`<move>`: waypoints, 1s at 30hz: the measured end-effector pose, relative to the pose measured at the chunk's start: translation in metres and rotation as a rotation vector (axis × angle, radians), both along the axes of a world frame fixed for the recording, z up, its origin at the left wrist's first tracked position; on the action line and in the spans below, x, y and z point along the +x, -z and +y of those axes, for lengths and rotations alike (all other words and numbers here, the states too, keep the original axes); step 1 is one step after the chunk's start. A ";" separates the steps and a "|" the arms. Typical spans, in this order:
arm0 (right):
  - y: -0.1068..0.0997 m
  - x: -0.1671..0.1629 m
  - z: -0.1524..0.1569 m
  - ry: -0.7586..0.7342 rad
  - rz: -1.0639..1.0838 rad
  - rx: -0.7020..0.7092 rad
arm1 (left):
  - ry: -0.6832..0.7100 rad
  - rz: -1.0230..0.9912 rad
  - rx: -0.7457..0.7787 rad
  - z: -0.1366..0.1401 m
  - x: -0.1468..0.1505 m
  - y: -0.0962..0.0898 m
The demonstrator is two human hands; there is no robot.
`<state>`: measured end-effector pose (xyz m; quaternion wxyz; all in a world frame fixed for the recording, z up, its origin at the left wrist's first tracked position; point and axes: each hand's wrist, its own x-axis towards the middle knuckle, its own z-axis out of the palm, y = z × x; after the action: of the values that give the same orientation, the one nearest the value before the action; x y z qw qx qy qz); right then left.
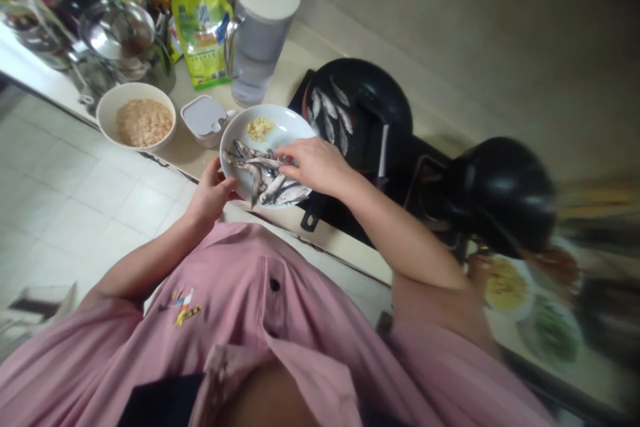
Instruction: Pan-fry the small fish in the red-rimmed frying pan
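Observation:
My left hand (215, 192) grips the left rim of a white plate (295, 121), thumb on the near side. On the plate lie several small silvery fish (273, 187) and a little heap of chopped garlic (259, 129) near the far rim. My right hand (320, 163) reaches over the plate from the right, its fingertips pinched on one of the fish; the exact grip is partly hidden. Just beyond the plate, a black frying pan (373, 90) sits on the stove, with several small fish (330, 107) laid out on its left side.
Left of the plate stand a lidded white container (204, 117) and a white bowl (107, 119) of pale brown food. Behind them are a water jug (263, 33), a yellow-green pouch (203, 33) and a steel pot (117, 33). A black wok (500, 193) and dishes of food (507, 287) are at right.

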<state>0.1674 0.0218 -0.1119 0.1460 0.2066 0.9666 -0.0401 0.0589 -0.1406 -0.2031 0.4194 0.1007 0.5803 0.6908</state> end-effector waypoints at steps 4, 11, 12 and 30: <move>0.009 -0.009 -0.018 -0.010 -0.032 0.109 | 0.034 -0.014 -0.005 -0.001 -0.004 0.005; -0.002 0.010 0.012 0.182 0.189 -0.032 | 0.026 -0.035 -0.011 -0.006 -0.011 0.016; -0.004 0.018 0.027 0.266 0.259 -0.019 | 0.022 -0.030 -0.011 -0.007 -0.012 0.016; 0.070 0.034 0.150 0.835 0.169 0.112 | -0.041 -0.026 -0.035 -0.016 -0.011 0.002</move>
<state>0.2018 0.1719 -0.1815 0.0260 0.5839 0.8092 -0.0598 0.0475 -0.1567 -0.2054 0.4144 0.0725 0.5888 0.6901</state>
